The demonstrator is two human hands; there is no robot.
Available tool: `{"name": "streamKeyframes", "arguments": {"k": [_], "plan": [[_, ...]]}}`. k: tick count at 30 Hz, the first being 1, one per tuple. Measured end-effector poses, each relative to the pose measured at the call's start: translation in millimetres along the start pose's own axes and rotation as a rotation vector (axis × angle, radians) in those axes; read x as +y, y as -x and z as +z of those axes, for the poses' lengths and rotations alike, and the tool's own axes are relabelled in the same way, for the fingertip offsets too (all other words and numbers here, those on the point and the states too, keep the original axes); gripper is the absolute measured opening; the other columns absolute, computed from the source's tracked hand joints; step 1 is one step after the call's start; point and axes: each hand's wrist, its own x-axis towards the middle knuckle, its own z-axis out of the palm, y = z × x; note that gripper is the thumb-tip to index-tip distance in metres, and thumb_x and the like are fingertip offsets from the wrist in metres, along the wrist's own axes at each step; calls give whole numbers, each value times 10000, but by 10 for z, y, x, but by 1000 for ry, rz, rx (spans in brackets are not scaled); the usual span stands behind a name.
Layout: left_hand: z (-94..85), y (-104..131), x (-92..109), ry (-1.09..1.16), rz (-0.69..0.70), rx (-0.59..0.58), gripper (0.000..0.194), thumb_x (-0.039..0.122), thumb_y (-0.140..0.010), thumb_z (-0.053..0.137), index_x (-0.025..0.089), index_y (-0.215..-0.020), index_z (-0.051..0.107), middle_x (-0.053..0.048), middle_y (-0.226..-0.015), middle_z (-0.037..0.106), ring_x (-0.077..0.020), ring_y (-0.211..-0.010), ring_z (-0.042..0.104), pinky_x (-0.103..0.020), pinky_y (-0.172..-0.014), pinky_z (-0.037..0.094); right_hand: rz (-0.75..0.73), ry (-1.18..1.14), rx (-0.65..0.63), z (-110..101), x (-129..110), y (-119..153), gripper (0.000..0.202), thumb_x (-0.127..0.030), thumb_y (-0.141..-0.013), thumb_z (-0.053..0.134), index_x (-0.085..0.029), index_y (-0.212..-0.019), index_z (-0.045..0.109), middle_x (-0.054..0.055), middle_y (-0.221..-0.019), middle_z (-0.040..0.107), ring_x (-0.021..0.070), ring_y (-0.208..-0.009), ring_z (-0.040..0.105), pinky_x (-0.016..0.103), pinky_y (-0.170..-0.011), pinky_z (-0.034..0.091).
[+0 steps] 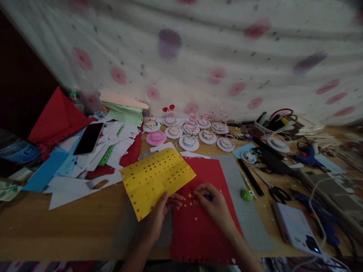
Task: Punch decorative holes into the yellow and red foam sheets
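Between the thumb and fingers of my left hand is the lower edge of a yellow sheet of paper, bent and tilted, with rows of small flower-shaped holes. Beneath it a red sheet of paper lies flat on the grey mat. Small yellow flower cutouts are scattered on the red sheet. My right hand is closed over the red sheet beside the cutouts, thumb and forefinger together. A small dark purple thing shows inside its curled fingers, mostly hidden.
Several round white bases with beaded rings stand behind the mat. At left, paper scraps lie under a phone. On the right are scissors, a green frog-like trinket, glue guns and a white corded device.
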Motion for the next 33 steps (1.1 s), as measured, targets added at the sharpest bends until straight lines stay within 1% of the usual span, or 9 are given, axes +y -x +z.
{"name": "streamKeyframes", "arguments": {"k": [5,8,11,14,17,19,21,24,33], "plan": [[54,80,41,-55,-10,-154,338,416,-863,564,146,-763,740,-74,-775,745,-164,-670,639,-262,-658,503,94,-152,-145,-7,-135,83,370,-561,-739,650,-203,-729,557,-59,-499,499,116,-440,454,239,-473,337],[58,126,35,-166,-58,-280,393,441,-895,507,156,-768,747,-86,-790,745,-184,-680,649,-289,-680,507,129,-161,-276,-4,-200,138,501,-635,-781,548,-193,-545,541,-15,-456,506,127,-441,468,264,-496,354],[14,144,14,-224,-44,-189,347,456,-856,569,162,-783,738,-79,-761,744,-198,-660,652,-314,-671,516,142,-111,-235,-30,-233,163,568,-610,-804,539,-200,-417,469,-2,-422,473,122,-446,435,274,-508,330],[-48,146,8,-230,5,-79,307,433,-850,599,160,-783,722,-53,-709,737,-172,-614,640,-276,-608,505,175,-160,-174,-75,-216,195,467,-526,-773,635,-193,-465,524,-2,-473,511,134,-497,464,272,-543,357],[-68,163,33,-263,54,-62,281,402,-864,599,167,-762,713,-27,-691,725,-142,-600,628,-239,-584,498,218,-436,-195,-93,-157,272,235,-401,-734,697,-210,-871,692,43,-846,689,205,-805,602,305,-749,453],[-50,187,66,-291,99,-48,288,403,-873,587,173,-746,706,-19,-691,715,-134,-601,623,-233,-589,504,201,-583,-308,-80,-138,337,435,-329,-739,690,-254,-1160,613,54,-1126,657,238,-1046,570,361,-917,422],[-23,215,107,-340,136,-37,313,416,-873,580,176,-710,698,-18,-678,703,-133,-600,620,-232,-597,513,171,-569,-407,-51,-162,391,457,-299,-788,660,-260,-1233,565,60,-1221,616,241,-1165,516,390,-1012,359],[1,254,173,-453,158,-21,347,447,-870,568,184,-678,688,-27,-678,694,-145,-632,635,-245,-648,531,156,-499,-443,13,-248,424,377,-301,-827,659,-262,-1194,582,59,-1219,621,227,-1190,518,393,-1055,325],[8,308,186,-563,149,114,290,499,-782,639,218,-722,673,-58,-743,716,-216,-689,674,-328,-686,569,171,-586,-396,110,-329,400,222,-317,-720,780,-232,-904,690,45,-895,736,224,-896,667,354,-884,464]]}}
